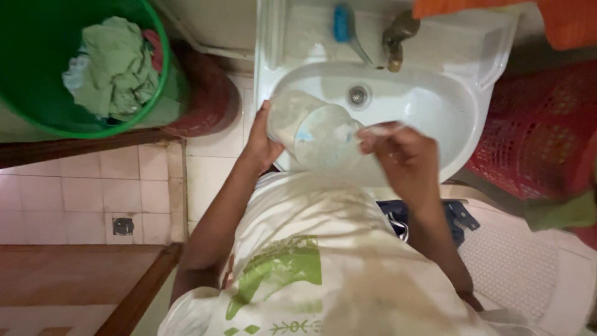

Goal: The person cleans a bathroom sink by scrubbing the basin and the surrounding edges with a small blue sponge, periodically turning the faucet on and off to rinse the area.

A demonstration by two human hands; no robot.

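Right now your left hand [261,144] grips the base end of one clear plastic jar [314,134], fingers wrapped round its side, and it holds the jar tilted on its side over the near rim of the white sink [435,106]. Your right hand [401,155] is at the jar's mouth, fingers bunched against the opening; whether they pinch something small or just press on the rim is blurred, so you cannot tell. The jar sits between your two hands, touching both, above the basin and near its drain [357,95].

Count what is about you: one sink, one jar, one brass tap [397,37] at the back of the basin, and one blue brush [342,23] lying on the ledge just beside the tap. To your left stands one green bucket [31,56] with pale green cloth [115,65] heaped in it, and a dark red tub [208,99] sits between the bucket and the sink. To your right there is one red mesh basket [541,137], well apart from your hands, and an orange cloth [566,22] hangs above it. The floor [99,186] under you is pale tile, with one small metal drain cover [123,226] set in it.
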